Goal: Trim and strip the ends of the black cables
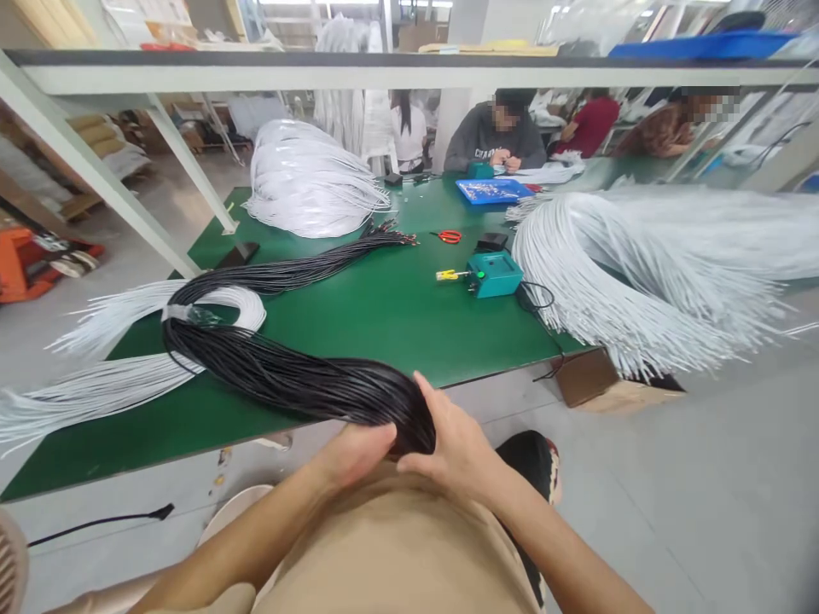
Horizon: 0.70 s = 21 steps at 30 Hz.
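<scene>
A smooth green tabletop (384,320) spreads beyond the fingers. To their right, slender white cables (576,264) arch in a thick, fringed heap. The glossy black cable bundle (287,375) runs leftward from the fingers, bends into a hairpin under a pale band (176,312), and reaches frayed-looking ends farther off. Left hand (362,452) and right hand (457,435) hold its near end, thumbs showing, other fingers partly hidden. Ahead-right of them sit a boxy teal device (497,276) and, farther, red-handled scissors (450,236).
</scene>
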{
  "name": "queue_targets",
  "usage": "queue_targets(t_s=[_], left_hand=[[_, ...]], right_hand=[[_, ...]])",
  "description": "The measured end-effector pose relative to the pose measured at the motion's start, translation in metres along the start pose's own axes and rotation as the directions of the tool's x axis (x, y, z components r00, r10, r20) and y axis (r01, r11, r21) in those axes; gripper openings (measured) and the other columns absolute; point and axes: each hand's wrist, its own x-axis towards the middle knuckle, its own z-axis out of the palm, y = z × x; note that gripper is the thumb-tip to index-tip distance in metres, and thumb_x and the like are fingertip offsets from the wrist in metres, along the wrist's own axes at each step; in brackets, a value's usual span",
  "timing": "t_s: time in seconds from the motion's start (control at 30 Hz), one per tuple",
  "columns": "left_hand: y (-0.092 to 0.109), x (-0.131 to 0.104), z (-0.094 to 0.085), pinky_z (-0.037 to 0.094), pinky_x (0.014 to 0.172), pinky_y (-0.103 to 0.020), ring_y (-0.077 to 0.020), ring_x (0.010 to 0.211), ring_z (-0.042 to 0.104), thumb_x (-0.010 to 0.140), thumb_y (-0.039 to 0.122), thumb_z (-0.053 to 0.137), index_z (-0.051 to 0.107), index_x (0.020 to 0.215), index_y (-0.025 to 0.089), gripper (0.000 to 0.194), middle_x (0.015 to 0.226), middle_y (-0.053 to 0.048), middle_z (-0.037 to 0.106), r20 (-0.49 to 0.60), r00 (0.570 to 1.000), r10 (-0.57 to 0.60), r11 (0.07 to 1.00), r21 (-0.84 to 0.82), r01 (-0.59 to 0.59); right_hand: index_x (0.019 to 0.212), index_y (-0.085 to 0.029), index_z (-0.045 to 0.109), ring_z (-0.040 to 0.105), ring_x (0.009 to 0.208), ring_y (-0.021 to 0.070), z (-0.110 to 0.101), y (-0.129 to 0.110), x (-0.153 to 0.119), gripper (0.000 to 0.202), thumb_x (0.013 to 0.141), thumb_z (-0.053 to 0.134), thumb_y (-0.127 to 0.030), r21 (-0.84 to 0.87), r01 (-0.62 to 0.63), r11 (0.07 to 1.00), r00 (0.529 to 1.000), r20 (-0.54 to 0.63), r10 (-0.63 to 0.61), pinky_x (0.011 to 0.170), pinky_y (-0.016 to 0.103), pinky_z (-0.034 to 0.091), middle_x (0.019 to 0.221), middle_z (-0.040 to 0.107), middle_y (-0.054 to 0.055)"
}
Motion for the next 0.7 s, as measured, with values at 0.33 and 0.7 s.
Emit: queue_targets(t_s=[0.33, 0.7], left_hand=[[0.171, 0.044, 0.027, 0.029, 0.115, -0.049, -0.0262, 0.139, 0.036, 0.086, 0.042, 0.055, 0.054, 0.130, 0.027, 0.046, 0.139, -0.004, 0.054, 0.074, 0.797, 0.600, 0.796, -0.151, -0.586], [0.116, -0.026, -0.086, 0.045, 0.103, -0.051, -0.0365, 0.123, 0.055, 0.065, 0.057, 0.073, 0.062, 0.125, 0.038, 0.064, 0.135, -0.005, 0.059, 0.227, 0.935, -0.272, 0.866, 0.481, 0.135]], right_hand=[[0.148, -0.013, 0.020, 0.055, 0.102, 0.0270, -0.117, -0.047, 0.145, 0.071, 0.081, 0.046, -0.016, -0.595, 0.080, 0.800, 0.813, -0.425, -0.398, 0.096, 0.044, 0.037, 0.108, 0.062, 0.012], [0.131, -0.009, 0.044, 0.054, 0.113, 0.0295, -0.035, 0.022, 0.242, 0.069, 0.063, 0.059, -0.006, -0.503, 0.375, 0.778, 0.926, 0.175, -0.333, 0.100, 0.044, 0.038, 0.119, 0.060, 0.017]])
